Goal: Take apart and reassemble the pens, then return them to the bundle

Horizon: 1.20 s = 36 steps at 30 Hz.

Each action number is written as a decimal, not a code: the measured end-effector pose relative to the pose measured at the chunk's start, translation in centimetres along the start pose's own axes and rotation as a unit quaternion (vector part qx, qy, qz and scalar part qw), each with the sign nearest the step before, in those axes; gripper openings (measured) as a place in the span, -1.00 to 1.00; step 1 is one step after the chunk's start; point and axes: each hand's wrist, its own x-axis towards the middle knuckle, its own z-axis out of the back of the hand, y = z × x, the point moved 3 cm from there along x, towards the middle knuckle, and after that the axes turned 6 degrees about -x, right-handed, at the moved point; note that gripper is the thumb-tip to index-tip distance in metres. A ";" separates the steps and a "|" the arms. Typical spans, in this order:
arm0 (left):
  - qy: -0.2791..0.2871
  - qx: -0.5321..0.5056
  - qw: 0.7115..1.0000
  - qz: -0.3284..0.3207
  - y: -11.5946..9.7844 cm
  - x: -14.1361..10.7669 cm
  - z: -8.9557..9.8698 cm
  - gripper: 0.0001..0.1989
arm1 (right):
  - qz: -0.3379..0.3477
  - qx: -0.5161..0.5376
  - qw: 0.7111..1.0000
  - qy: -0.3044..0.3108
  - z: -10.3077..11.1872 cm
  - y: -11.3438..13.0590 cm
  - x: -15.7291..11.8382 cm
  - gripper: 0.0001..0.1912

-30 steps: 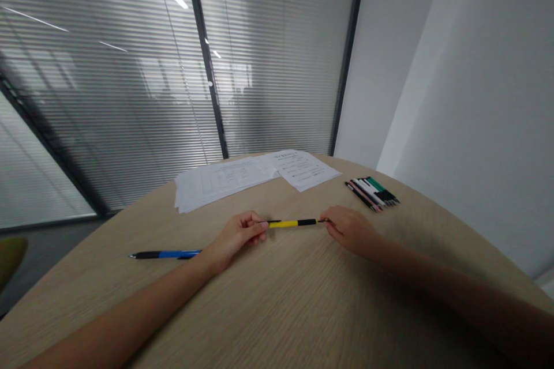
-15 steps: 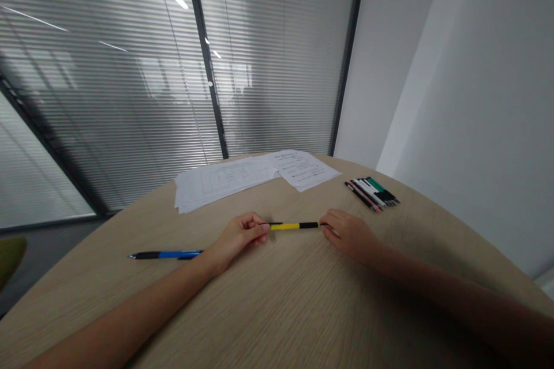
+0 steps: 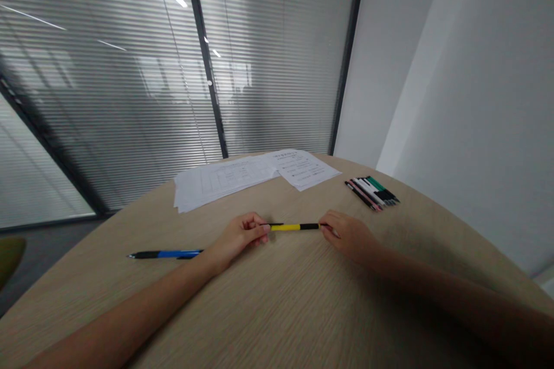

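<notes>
The left hand (image 3: 242, 235) pinched the yellow-and-black pen (image 3: 285, 227) at its left end, the right hand (image 3: 350, 235) its right, mid-table. Open wooden tabletop (image 3: 277, 311) stretched nearer; papers (image 3: 227, 180) lined the far edge, assorted pens (image 3: 373, 193) lay far right, a blue-and-black pen (image 3: 168, 254) left.

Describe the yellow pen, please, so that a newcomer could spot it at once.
At the wooden table, look between the left hand and right hand. The yellow pen spans them, held at both ends; its yellow barrel distinguishes it from the blue pen by the left forearm.
</notes>
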 end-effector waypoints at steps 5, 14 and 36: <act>0.000 -0.007 1.000 -0.001 0.0 0.0 0.0 -0.77 | 0.009 -0.004 1.000 -0.005 0.1 -0.1 0.1 -0.84; -0.012 -0.020 1.000 -0.010 -0.3 0.0 0.2 -0.74 | 0.013 -0.006 1.000 -0.014 0.1 -0.5 0.2 -0.85; 0.000 -0.007 1.000 -0.014 -0.3 -0.2 0.1 -0.76 | -0.016 0.012 0.999 -0.034 -0.1 -0.7 0.1 -0.82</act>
